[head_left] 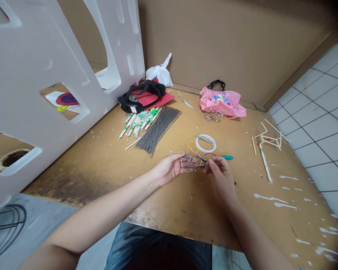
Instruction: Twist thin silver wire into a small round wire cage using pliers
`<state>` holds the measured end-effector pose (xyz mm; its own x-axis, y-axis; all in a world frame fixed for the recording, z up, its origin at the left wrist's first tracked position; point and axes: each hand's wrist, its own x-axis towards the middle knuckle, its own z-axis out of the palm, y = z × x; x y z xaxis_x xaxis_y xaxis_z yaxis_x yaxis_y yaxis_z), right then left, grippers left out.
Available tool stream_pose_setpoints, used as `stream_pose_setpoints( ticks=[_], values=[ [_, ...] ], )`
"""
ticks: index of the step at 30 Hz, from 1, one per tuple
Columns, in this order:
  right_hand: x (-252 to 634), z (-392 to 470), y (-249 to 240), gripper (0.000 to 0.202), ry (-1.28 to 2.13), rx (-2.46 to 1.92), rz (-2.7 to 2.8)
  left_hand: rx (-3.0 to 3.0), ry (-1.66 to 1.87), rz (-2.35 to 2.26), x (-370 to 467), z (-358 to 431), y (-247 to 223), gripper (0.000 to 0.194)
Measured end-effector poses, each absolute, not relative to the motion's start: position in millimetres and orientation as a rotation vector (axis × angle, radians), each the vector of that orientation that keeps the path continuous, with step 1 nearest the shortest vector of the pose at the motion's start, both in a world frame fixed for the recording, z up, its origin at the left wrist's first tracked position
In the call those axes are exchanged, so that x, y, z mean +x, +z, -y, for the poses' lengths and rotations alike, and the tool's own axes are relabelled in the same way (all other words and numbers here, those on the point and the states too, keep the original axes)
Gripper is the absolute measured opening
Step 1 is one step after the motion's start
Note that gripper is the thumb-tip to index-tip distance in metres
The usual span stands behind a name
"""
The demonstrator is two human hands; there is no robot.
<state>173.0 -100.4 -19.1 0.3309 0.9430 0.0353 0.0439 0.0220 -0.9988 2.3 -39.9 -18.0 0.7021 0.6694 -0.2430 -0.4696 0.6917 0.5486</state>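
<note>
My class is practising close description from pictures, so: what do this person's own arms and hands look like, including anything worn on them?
Both the left hand and the right hand are ungloved, and no ring, watch or bracelet shows. The left forearm and right forearm are bare: no sleeve, cable or clear marking is visible on either.

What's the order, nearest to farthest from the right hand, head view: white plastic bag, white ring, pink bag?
From the right hand:
1. White ring, just beyond, slightly left.
2. Pink bag, farther back.
3. White plastic bag, back left.
</note>
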Motion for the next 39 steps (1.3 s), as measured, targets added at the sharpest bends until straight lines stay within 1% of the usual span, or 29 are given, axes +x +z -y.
stream_pose_setpoints(
  ticks=[3,5,7,14,18,23,27,30,32,34,39],
  values=[
    [175,102,-15,0.028,0.875,-1.427,1.048,0.554,0.769,-0.412,3,42,-18,0.017],
    [175,103,-14,0.037,0.949,-1.445,1.055,0.574,0.815,-0.411,4,43,-18,0.015],
    [174,103,-15,0.039,1.046,-1.454,1.029,0.581,0.837,-0.419,5,44,-18,0.013],
    [171,99,-15,0.028,1.27,-1.365,0.754,0.725,0.812,-0.442,7,48,-19,0.009],
    [170,99,-12,0.025,1.34,-1.34,0.675,0.856,0.824,-0.499,9,49,-24,0.012],
    [169,101,-16,0.022,1.316,-1.286,0.689,0.93,0.79,-0.475,9,46,-34,0.024],
    [167,101,-19,0.019,1.306,-1.217,0.672,1.055,0.778,-0.484,9,49,-34,0.021],
    [166,101,-18,0.018,1.303,-1.204,0.681,1.137,0.797,-0.527,11,55,-29,0.025],
    [165,102,-17,0.017,1.292,-1.22,0.703,1.181,0.844,-0.61,13,57,-28,0.025],
    [165,103,-17,0.017,1.276,-1.228,0.712,1.156,0.886,-0.665,15,56,-28,0.023],
    [164,104,-19,0.016,1.327,-1.172,0.764,0.778,0.875,-0.646,14,50,-33,0.024]
  ],
)
